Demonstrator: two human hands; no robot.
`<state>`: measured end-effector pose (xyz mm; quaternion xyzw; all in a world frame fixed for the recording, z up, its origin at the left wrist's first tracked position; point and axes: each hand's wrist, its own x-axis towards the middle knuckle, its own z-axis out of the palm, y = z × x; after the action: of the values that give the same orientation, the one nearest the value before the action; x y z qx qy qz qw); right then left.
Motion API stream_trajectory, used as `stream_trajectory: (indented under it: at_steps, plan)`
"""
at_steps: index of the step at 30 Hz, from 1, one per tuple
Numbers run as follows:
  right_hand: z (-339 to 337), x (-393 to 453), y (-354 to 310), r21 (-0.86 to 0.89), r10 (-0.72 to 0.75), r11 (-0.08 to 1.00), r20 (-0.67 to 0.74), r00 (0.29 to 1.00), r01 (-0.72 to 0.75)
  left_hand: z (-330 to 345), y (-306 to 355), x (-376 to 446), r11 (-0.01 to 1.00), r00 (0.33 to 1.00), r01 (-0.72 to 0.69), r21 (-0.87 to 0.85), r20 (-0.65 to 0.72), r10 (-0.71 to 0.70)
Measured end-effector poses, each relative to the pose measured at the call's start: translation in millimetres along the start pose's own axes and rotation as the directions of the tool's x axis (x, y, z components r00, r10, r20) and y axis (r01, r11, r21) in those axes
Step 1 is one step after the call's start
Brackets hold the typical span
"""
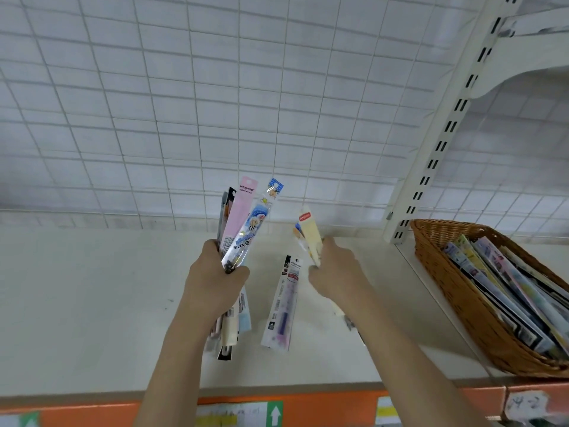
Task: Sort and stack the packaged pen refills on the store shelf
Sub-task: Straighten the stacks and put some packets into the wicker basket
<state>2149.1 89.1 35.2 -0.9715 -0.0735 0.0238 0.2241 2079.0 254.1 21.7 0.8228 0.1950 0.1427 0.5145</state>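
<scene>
Left hand (215, 282) grips refill packs (243, 223) upright

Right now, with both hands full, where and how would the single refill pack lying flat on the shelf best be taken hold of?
Probably by its near end, from above. The loose refill pack lies flat on the shelf, lengthwise away from the person, between the left hand and the right hand. It is thin, so a pinch across its narrow width would suit, after lifting an edge.
</scene>
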Motion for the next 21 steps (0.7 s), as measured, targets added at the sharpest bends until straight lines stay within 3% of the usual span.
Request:
stream_trajectory:
  at_steps: [4, 8, 14, 21]
  plan:
    - [21.3, -2.1, -21.6, 0.036, -0.020, 0.999, 0.095, 0.995, 0.017, -14.0, -1.9, -4.4, 1.000, 0.999, -0.005, 0.001, -0.042, 0.005]
    - [30.0, 0.3, -30.0, -0.092, -0.012, 0.995, 0.183, 0.983, 0.029, -28.5, -7.5, -6.8, 1.000, 0.997, -0.002, 0.003, -0.078, 0.002]
    - [23.5, 5.6, -32.3, -0.336, 0.015, 0.941, 0.174, 0.985, 0.045, -32.1, -7.4, -6.9, 1.000, 0.998, -0.012, 0.011, -0.069, 0.013]
    - [19.6, 3.0, -14.9, -0.282, 0.026, 0.959, 0.144, 0.989, 0.016, -19.2, 1.9, -3.7, 1.000, 1.000, -0.026, 0.018, 0.003, 0.025]
